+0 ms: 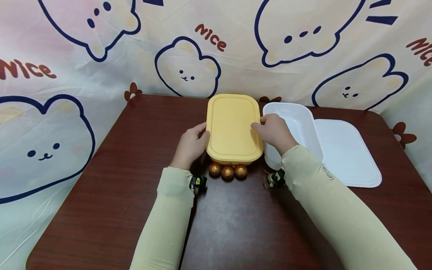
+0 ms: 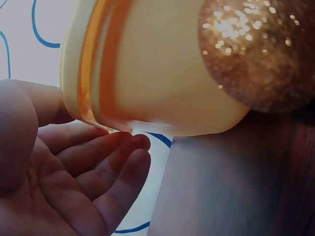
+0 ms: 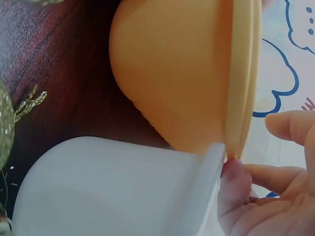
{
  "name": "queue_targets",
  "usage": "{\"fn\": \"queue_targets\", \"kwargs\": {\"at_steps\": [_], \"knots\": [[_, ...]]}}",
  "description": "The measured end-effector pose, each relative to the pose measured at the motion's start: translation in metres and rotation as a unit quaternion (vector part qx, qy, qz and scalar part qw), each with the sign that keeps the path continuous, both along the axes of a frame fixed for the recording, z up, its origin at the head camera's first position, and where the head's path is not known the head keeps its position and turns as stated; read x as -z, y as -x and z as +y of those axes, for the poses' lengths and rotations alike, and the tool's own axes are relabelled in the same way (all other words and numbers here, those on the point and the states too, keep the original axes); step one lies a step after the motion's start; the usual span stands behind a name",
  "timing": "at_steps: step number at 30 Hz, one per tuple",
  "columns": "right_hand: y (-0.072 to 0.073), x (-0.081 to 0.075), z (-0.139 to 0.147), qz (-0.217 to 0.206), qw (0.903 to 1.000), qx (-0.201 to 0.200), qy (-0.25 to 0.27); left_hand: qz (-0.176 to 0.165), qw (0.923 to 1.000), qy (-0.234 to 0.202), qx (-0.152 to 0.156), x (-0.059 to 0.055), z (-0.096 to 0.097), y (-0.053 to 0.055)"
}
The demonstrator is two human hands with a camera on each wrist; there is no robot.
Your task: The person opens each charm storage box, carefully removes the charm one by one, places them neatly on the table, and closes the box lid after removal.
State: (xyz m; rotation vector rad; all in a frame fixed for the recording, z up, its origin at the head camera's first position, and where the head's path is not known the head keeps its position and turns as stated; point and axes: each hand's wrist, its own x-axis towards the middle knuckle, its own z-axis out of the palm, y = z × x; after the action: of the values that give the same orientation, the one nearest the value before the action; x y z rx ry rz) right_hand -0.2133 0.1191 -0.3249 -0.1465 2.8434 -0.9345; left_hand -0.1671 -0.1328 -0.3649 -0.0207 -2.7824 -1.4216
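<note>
A yellow lidded food container (image 1: pixel 227 157) stands at the back middle of the table, its yellow lid (image 1: pixel 234 125) lying over the top. My left hand (image 1: pixel 191 145) is at the left edge. In the left wrist view its thumb lies over the lid's outer side, with the fingers at the rim. At the right edge is my right hand (image 1: pixel 275 131); one fingertip (image 3: pixel 235 172) touches the lid's rim while the thumb stands apart above the lid. Glittery brown-gold balls (image 1: pixel 227 173) sit in a row against the container's front.
A white container (image 1: pixel 297 123) stands open close on the right of the yellow one. Beside it lies a flat white lid (image 1: pixel 349 153). Near my right wrist is a gold glitter bauble (image 1: pixel 270 179) with a string. A printed cloth (image 1: pixel 236 71) hangs behind the table.
</note>
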Motion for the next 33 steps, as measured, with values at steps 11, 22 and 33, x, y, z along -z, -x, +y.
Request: {"fn": "queue_targets", "kwargs": {"at_steps": [11,22,33], "knots": [[-0.002,0.000,0.000,0.024,0.9982,-0.024,-0.048,-0.008,0.9998,0.008,0.019,0.003,0.002,0.002],[-0.005,-0.002,-0.005,0.027,0.9926,-0.040,-0.112,-0.019,0.9996,0.020,0.010,0.007,-0.001,0.005],[-0.010,0.000,-0.009,0.007,0.9934,-0.051,-0.102,-0.031,0.9992,0.027,-0.003,0.008,-0.009,0.006]]}}
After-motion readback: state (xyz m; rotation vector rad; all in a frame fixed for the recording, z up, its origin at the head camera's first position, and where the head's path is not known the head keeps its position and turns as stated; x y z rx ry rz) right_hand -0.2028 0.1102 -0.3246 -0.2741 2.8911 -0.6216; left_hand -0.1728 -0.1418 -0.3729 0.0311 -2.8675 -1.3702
